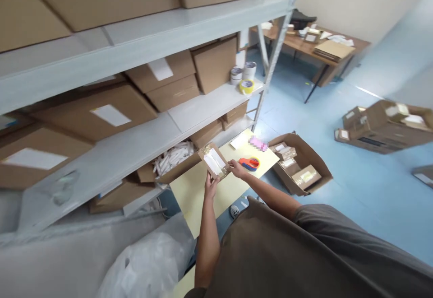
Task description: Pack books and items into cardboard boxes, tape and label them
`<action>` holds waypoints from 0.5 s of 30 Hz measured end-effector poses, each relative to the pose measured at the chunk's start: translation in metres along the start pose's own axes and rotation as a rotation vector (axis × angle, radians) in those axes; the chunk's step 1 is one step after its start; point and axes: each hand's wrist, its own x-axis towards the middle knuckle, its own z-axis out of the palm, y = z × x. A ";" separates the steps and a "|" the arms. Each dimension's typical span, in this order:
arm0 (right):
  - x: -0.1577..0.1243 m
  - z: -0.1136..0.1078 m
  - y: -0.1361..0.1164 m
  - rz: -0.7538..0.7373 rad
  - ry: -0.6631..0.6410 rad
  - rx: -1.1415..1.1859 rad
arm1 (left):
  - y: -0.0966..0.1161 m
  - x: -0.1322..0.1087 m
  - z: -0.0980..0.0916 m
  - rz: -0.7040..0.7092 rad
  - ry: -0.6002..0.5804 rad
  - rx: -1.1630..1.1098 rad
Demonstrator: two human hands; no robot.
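A small cardboard box (214, 160) with a white label and shiny tape on its ends is held above a pale yellow tabletop (194, 194). My left hand (211, 186) grips its near edge, fingers closed on it. At the box's right corner, my right hand (237, 169) is closed on the edge. Just right of that hand, a red and blue tape dispenser (248, 164) with yellow tape lies on the tabletop. Beyond it are a pink item (258, 143), blurred out, and a white paper (239, 141). The underside of the box is hidden.
A grey metal shelf (162, 131) with large cartons runs along the left, tape rolls (246, 86) at its end. An open carton (316, 158) of small boxes stands right of the tabletop. Further right is another carton (382, 131). A white plastic bag (145, 266) lies lower left.
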 end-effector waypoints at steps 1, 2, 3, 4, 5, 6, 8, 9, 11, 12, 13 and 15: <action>-0.004 -0.012 -0.002 -0.021 0.033 0.060 | 0.008 0.005 0.010 0.017 -0.054 0.012; -0.007 -0.025 -0.003 -0.039 0.072 0.112 | 0.016 0.012 0.023 0.025 -0.110 0.033; -0.011 -0.040 -0.005 -0.053 0.117 0.156 | 0.025 0.018 0.038 0.031 -0.163 0.060; -0.014 -0.056 -0.005 -0.062 0.169 0.195 | 0.034 0.026 0.054 0.038 -0.217 0.092; -0.018 -0.073 -0.006 -0.068 0.225 0.228 | 0.042 0.034 0.073 0.044 -0.276 0.122; -0.022 -0.092 -0.006 -0.074 0.284 0.258 | 0.051 0.042 0.095 0.048 -0.338 0.149; -0.032 -0.133 -0.006 -0.085 0.412 0.308 | 0.066 0.060 0.144 0.054 -0.466 0.184; -0.038 -0.155 -0.004 -0.090 0.478 0.329 | 0.071 0.069 0.173 0.059 -0.524 0.198; -0.050 -0.199 0.001 -0.082 0.614 0.359 | 0.077 0.084 0.234 0.068 -0.624 0.239; -0.056 -0.220 0.005 -0.067 0.688 0.366 | 0.077 0.091 0.267 0.072 -0.663 0.275; -0.062 -0.241 0.009 -0.040 0.767 0.364 | 0.075 0.097 0.300 0.074 -0.697 0.325; -0.069 -0.281 0.022 0.053 0.913 0.331 | 0.066 0.108 0.363 0.074 -0.735 0.459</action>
